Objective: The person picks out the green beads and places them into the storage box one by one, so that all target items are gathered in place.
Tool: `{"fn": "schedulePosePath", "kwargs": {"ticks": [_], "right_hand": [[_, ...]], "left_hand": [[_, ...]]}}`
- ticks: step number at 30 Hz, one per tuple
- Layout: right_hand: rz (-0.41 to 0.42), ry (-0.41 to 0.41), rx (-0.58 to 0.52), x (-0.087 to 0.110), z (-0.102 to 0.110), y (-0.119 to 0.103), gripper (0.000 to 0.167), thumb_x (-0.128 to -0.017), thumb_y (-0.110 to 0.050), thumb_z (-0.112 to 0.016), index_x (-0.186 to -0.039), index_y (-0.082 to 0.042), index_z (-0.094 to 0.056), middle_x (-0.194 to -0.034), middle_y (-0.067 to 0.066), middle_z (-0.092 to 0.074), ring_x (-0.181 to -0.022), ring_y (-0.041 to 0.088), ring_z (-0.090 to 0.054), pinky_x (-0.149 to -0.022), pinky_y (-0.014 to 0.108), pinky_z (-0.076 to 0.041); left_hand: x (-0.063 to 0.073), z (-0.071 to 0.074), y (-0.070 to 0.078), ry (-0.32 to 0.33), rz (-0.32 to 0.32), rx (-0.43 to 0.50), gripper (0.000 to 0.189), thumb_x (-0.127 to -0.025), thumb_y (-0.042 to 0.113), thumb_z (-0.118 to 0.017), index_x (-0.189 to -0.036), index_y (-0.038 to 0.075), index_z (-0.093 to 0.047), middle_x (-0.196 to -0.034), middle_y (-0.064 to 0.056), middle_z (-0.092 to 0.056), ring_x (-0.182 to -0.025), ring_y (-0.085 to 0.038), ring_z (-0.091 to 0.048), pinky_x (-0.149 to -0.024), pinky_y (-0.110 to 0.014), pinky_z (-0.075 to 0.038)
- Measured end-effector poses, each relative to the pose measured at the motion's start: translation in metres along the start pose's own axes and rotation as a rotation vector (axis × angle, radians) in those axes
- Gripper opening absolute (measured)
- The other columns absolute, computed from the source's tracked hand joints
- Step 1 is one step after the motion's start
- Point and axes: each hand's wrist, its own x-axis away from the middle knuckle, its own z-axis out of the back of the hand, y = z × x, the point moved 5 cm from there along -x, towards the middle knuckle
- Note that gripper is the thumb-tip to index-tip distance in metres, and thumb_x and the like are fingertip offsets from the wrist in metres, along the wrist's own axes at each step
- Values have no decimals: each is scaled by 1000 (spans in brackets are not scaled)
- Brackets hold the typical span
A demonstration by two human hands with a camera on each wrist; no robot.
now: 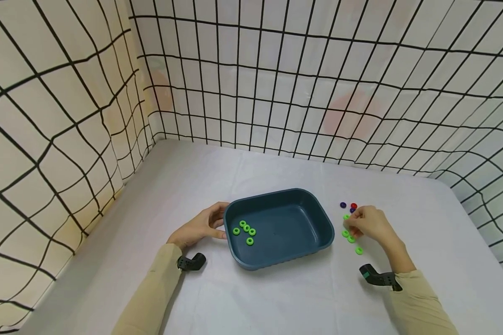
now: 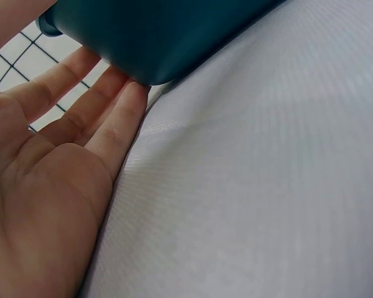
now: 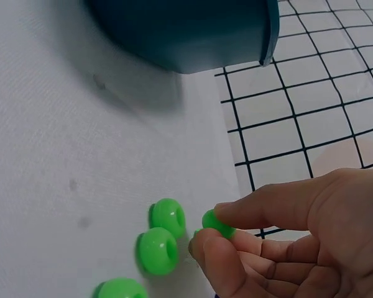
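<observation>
A dark teal plastic tub (image 1: 276,260) lies on the white-covered table, with several bright green ring beads (image 1: 249,241) in its left part. Against the tub's left wall rests my left hand (image 1: 201,228), fingers spread and fairly straight. The left wrist view shows its fingertips (image 2: 137,93) at the tub's lower edge. To the right of the tub, my right hand (image 1: 370,225) pinches a green bead (image 3: 219,225) between thumb and forefinger, low over the table. Several loose green beads (image 3: 158,251) lie beside that hand.
Two dark blue beads (image 1: 343,204) and a red bead (image 1: 354,205) lie just beyond the right hand. Black wire grid (image 1: 268,83) stands along the back and sides of the white table (image 1: 276,302). Each wrist wears a black camera on a strap (image 1: 379,277).
</observation>
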Motion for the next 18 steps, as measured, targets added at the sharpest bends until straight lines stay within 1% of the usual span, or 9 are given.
{"fn": "schedulePosePath", "kwargs": {"ticks": [5,9,12,15,18], "right_hand": [[19,36,31,0,9,-6,21,-93,-15,-65,-86,4,-61,-67,3,-67,-59,15,-66,-60,25,-57],[55,74,12,-1,17,-16,21,-92,-15,-66,-89,5,-60,-68,4,-69,-59,14,-68,-60,27,-60],[75,79,-4,-2,22,-25,21,-92,-15,-66,-91,6,-60,-68,4,-69,-59,15,-67,-60,30,-61],[82,76,12,-2,25,-33,22,-93,-17,-66,-90,4,-61,-68,3,-68,-60,14,-66,-57,31,-60],[90,81,45,-3,29,-39,23,-93,-20,-66,-88,2,-61,-66,2,-69,-59,14,-66,-51,31,-56]], "left_hand": [[0,0,1,-4,-5,5,88,-74,7,-87,-147,6,-38,-149,-14,-42,-139,-32,-41,-112,-24,-41],[1,0,2,-5,-9,4,88,-74,9,-87,-147,5,-37,-149,-15,-42,-139,-32,-41,-112,-24,-41],[1,0,1,-6,-5,1,88,-74,8,-87,-147,6,-37,-149,-14,-42,-139,-32,-41,-112,-24,-41],[1,0,1,-10,-1,4,88,-74,7,-86,-147,6,-37,-149,-14,-42,-140,-32,-40,-112,-25,-41],[0,-1,1,-15,-2,6,88,-74,8,-86,-147,6,-37,-149,-14,-42,-140,-32,-40,-112,-25,-40]]}}
